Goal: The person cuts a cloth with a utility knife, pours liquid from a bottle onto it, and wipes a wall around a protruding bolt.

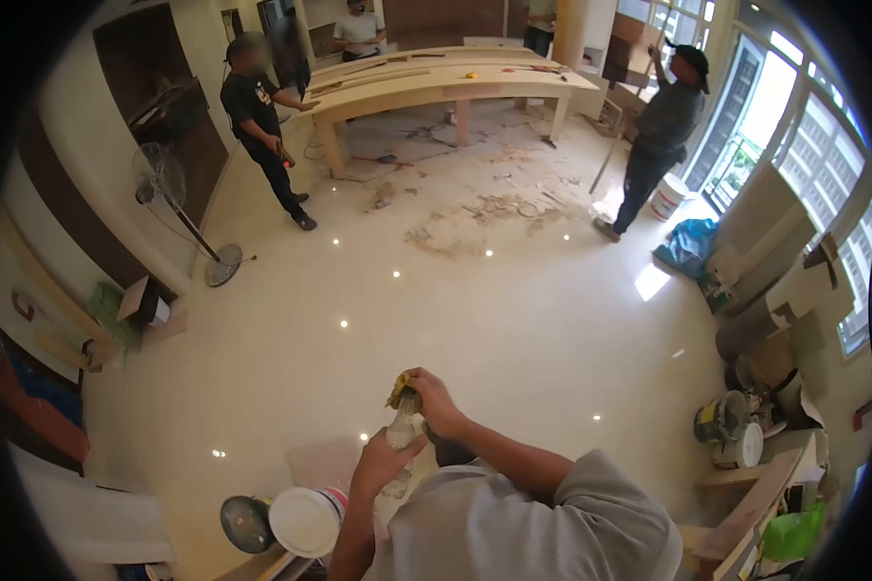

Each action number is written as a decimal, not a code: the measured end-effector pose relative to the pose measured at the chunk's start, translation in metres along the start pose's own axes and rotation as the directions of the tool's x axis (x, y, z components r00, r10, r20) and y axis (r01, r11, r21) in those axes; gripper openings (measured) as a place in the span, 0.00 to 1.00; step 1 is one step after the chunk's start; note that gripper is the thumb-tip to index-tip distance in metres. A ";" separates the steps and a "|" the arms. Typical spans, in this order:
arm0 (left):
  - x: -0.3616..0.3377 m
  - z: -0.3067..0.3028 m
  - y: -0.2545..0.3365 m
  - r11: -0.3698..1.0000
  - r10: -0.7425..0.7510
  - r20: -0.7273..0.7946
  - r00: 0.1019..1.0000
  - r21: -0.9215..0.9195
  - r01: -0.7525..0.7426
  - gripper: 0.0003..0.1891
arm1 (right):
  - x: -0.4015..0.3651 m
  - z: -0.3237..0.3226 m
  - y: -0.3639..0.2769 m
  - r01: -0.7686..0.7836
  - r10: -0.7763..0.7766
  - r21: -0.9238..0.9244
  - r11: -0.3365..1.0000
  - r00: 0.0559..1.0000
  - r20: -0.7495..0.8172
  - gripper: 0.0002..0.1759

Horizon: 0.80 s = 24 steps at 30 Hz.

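Observation:
Low in the view, my left hand (384, 459) is wrapped round a clear bottle (402, 426) that tilts upward. My right hand (431, 402) is closed at the bottle's top, with a yellowish cloth (397, 389) in its fingers. The cloth lies against the dark neck end of the bottle. Its exact contact with the neck is partly hidden by my fingers. Just left of my left forearm stands a white-lidded bucket (306, 521), beside a dark round container (247, 524).
A long wooden workbench (436, 83) stands ahead, with debris (499, 206) on the floor before it. One person (262, 126) stands left, another (661, 126) right, others behind. A fan (189, 215) stands left; buckets (722, 416) and boards line the right wall.

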<state>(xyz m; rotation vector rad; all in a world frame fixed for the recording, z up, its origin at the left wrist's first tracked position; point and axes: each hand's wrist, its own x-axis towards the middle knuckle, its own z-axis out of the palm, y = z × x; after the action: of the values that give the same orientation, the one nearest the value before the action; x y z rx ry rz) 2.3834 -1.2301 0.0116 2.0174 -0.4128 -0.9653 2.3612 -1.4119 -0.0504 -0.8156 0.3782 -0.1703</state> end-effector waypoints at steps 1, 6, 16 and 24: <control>0.019 -0.028 -0.001 0.998 -0.055 0.009 0.998 -0.040 0.055 0.29 | 0.036 0.017 0.005 -0.051 0.051 -0.002 0.999 0.999 0.009 0.16; 0.083 -0.149 -0.011 0.686 -0.231 0.154 0.961 -0.674 0.273 0.26 | 0.183 0.114 0.029 -0.203 0.204 -0.026 0.979 0.974 0.101 0.17; 0.239 -0.397 -0.088 0.776 -0.022 -0.291 0.956 -0.609 -0.167 0.23 | 0.444 0.343 0.073 -0.254 0.296 -0.175 0.951 0.910 0.289 0.11; 0.310 -0.662 -0.111 0.846 0.035 -0.459 0.888 -0.460 -0.271 0.22 | 0.632 0.555 0.140 -0.463 0.456 0.015 0.886 0.878 0.145 0.08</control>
<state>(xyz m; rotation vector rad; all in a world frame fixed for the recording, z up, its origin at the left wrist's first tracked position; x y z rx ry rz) 3.0803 -0.9824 0.0050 1.6039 -0.0547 -0.4279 3.1606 -1.1261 0.0263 -0.6636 0.4261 0.3209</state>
